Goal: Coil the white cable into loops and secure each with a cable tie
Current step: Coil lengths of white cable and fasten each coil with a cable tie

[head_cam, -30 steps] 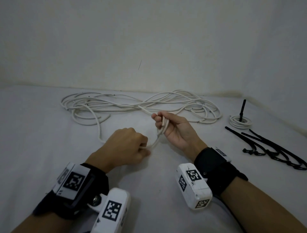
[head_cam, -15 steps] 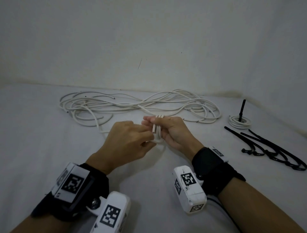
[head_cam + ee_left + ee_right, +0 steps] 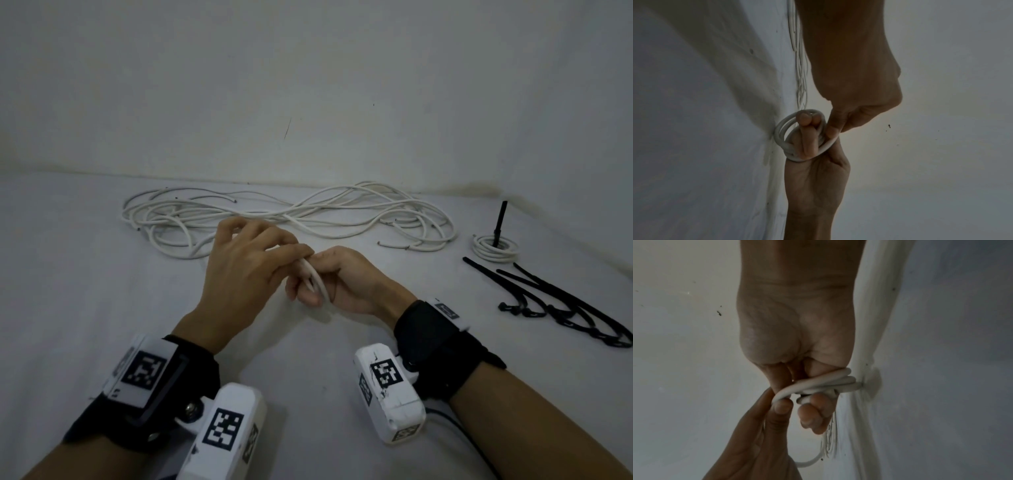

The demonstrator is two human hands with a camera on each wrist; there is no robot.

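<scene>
A small coil of white cable (image 3: 317,279) is wound in about three turns round the fingers of my right hand (image 3: 346,281), near the middle of the white surface. My left hand (image 3: 250,263) reaches over it from the left and pinches the running strand against the coil. In the left wrist view the coil (image 3: 781,134) rings the right fingertips (image 3: 807,120), and the left thumb and finger pinch the strand (image 3: 831,141). From the right wrist, the coil (image 3: 830,382) crosses my curled fingers, with the left hand (image 3: 764,431) holding the strand below. The loose cable pile (image 3: 308,216) lies behind.
At the right a finished small coil (image 3: 495,247) lies with a black tie (image 3: 499,222) standing up from it. Several black cable ties (image 3: 561,305) lie in front of it. A white wall rises behind the cable pile.
My left hand has risen from below the right hand and swung over it with the strand. The right hand has tipped from upright to sideways, and the turns now sit round its fingers.
</scene>
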